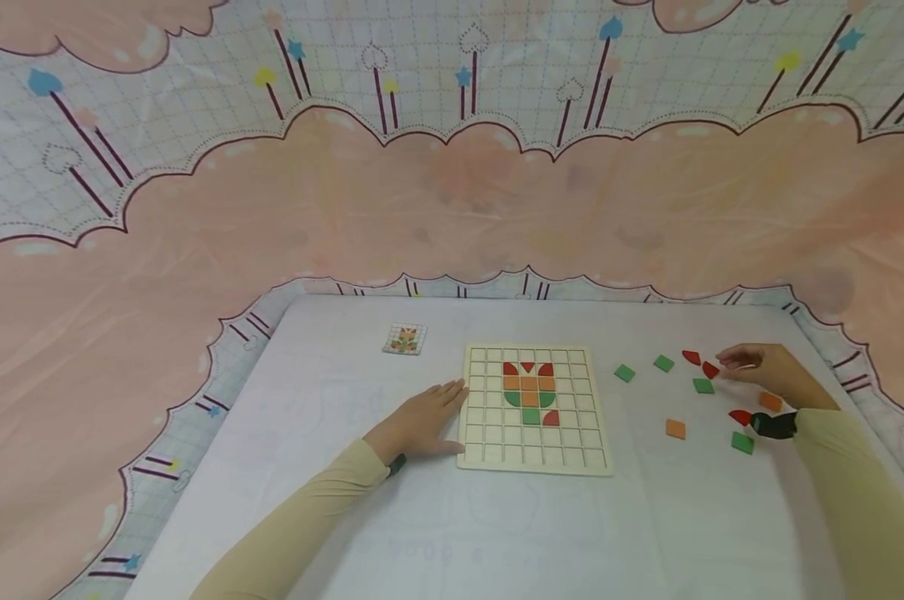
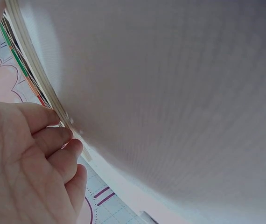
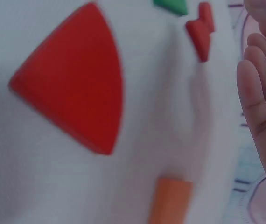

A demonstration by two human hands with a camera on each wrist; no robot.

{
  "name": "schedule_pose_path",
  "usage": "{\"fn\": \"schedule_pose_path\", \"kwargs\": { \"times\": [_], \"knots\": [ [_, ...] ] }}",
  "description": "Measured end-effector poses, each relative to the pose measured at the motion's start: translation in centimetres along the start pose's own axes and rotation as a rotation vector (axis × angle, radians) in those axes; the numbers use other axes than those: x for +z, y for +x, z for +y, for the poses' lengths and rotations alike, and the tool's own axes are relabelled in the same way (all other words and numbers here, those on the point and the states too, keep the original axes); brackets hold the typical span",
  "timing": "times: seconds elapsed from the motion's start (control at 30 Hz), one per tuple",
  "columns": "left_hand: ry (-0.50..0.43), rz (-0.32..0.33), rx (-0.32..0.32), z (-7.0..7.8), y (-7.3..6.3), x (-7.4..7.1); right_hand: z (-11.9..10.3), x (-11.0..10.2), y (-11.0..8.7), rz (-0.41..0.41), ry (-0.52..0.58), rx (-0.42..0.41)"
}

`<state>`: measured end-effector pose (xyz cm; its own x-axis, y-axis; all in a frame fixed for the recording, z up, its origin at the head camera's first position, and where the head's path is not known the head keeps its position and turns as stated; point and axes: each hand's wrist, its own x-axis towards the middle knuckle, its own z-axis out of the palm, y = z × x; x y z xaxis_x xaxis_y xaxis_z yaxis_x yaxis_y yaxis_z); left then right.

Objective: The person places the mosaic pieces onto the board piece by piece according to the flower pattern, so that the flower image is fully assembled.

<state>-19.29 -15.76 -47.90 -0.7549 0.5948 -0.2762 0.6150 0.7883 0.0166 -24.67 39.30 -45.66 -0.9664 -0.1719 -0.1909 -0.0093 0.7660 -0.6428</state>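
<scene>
The left hand [image 1: 422, 421] lay against the board [image 1: 489, 442], its fingers straight and together, the thumb spread from them. Only the left wrist view showed the board's rim edge-on, with the fingertips [image 2: 77, 147] meeting it and green, orange and red slivers along it. The head view gave what that view hid: a pattern [image 1: 529, 383] of those colours in the grid, to the right of the left fingers.

The right hand [image 1: 755, 367] had its fingers together, the thumb apart. From the head its fingertips seemed to reach a red wedge [image 1: 710, 369]; the right wrist view showed a gap between. That view made this piece and a second wedge [image 1: 691, 357] look overlapped, though from above they lay just apart. A third wedge [image 3: 77, 84], partly covered by the strap [image 1: 776, 425] from above, appeared whole there.

A green tile [image 1: 703, 386] lay just bodyward of the right fingertips, an orange tile [image 1: 770, 402] beneath the palm side; more tiles lay left of the fingers and nearer the body.

Ahead of the left fingers was a card [image 1: 404, 339] with a small coloured grid print. Faint marks [image 1: 437, 550] bodyward of them were too dim to read.

White cloth [image 1: 639, 492] stretched between the board's right rim and the right fingers' pieces; the table's right edge passed behind the right wrist.
</scene>
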Motion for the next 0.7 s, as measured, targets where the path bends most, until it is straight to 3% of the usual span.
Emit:
{"fn": "schedule_pose_path", "kwargs": {
  "times": [0.17,0.43,0.7],
  "knots": [
    [-0.006,-0.004,-0.001,0.1,0.0,0.0,1.3,0.6,0.7,0.002,0.082,0.085],
    [-0.013,0.005,0.007,0.2,-0.1,-0.1,0.3,1.0,0.9,-0.093,0.032,0.117],
    [-0.023,0.021,0.016,0.0,-0.1,0.1,-0.3,1.0,1.8,-0.117,-0.015,0.163]
  ]
}}
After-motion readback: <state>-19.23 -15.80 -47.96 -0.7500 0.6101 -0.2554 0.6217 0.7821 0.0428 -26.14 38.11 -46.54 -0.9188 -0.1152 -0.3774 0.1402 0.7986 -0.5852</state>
